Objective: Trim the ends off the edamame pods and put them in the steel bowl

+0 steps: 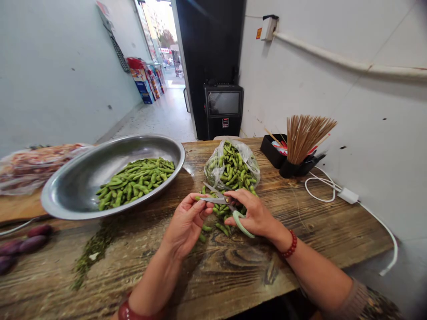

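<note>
My left hand (187,222) pinches a green edamame pod (198,198), mostly covered by the fingers. In my right hand (251,212) is a pair of scissors (239,218) with pale green handles. Their blades are parted, and the lower one lies by the left fingertips and the pod. Just beyond the hands, a clear plastic bag (213,168) lies open, with edamame pods (233,162) spilling out toward me. Several loose pods rest on the wood under and between my hands. To the left, a wide steel basin (78,178) holds a heap of pods (140,181).
Trimmed green scraps (95,246) lie on the wooden table (230,275) below the basin. Purple onions (33,243) and a plastic-wrapped meat-like bundle (43,162) are at the left. Wooden skewers (307,138) stand in a black holder (289,170) at the right, near a white cable (376,218).
</note>
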The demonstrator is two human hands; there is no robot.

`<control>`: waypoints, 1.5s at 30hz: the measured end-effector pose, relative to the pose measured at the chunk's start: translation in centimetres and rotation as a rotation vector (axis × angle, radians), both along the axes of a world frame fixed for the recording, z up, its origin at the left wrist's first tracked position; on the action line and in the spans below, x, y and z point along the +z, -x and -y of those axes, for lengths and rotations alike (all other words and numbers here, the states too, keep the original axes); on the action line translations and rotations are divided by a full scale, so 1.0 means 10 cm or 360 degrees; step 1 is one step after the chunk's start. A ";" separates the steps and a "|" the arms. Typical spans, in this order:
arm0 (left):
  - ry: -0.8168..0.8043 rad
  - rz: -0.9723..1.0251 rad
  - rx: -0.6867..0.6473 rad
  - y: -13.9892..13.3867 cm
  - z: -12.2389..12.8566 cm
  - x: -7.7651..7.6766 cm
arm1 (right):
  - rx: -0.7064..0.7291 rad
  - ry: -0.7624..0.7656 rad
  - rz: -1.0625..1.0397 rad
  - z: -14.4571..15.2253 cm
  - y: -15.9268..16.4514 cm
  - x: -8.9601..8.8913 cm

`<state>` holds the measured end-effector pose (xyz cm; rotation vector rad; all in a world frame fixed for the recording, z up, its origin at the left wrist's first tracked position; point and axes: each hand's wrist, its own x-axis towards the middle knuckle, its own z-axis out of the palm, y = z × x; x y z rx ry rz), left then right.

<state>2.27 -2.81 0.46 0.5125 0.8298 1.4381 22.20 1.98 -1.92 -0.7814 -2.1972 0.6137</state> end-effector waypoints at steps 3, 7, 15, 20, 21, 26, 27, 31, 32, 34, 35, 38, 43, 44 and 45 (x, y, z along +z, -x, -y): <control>-0.0008 -0.0031 -0.0028 -0.03 0.01 -0.02 | 0.0017 -0.0014 -0.0010 0.01 0.00 -0.01; -0.0012 -0.0041 -0.0046 -0.05 0.02 -0.04 | 0.0033 -0.0008 -0.0039 0.02 0.01 -0.04; -0.0022 -0.0042 0.0000 -0.03 -0.01 -0.04 | -0.0002 -0.0075 -0.0020 -0.02 0.00 -0.09; -0.0061 -0.0182 0.0043 0.00 -0.01 -0.03 | 0.0006 -0.0039 0.0012 -0.03 -0.01 -0.10; -0.0075 -0.0216 0.0055 0.01 -0.01 -0.02 | 0.0007 -0.0031 0.0002 -0.04 -0.02 -0.10; -0.0181 -0.0489 0.0015 0.01 0.01 -0.02 | -0.0036 0.0039 -0.0028 -0.05 -0.03 -0.08; -0.0198 -0.0579 0.0009 0.00 0.01 -0.02 | -0.0036 0.0056 -0.0035 -0.05 -0.03 -0.07; -0.0249 -0.0988 0.0029 0.00 0.01 -0.07 | 0.0036 0.0098 -0.0019 -0.04 -0.03 -0.04; -0.0273 -0.1071 0.0024 0.00 0.01 -0.08 | 0.0052 0.0090 -0.0006 -0.04 -0.03 -0.04; -0.0343 -0.1205 0.0009 0.01 0.00 -0.11 | 0.0069 0.0067 0.0019 -0.04 -0.03 -0.04; -0.0384 -0.1264 0.0004 0.01 0.00 -0.13 | 0.0073 0.0059 0.0027 -0.04 -0.03 -0.03; -0.0484 -0.1440 -0.0001 0.03 -0.02 -0.17 | 0.0083 0.0071 0.0046 -0.04 -0.03 -0.03; -0.0573 -0.1633 -0.0034 0.06 -0.02 -0.19 | 0.0086 0.0091 0.0051 -0.04 -0.04 -0.01; -0.0586 -0.1652 -0.0040 0.06 -0.02 -0.19 | 0.0083 0.0091 0.0047 -0.04 -0.04 -0.01; -0.0597 -0.1667 -0.0038 0.06 -0.02 -0.18 | 0.0082 0.0087 0.0044 -0.04 -0.04 -0.01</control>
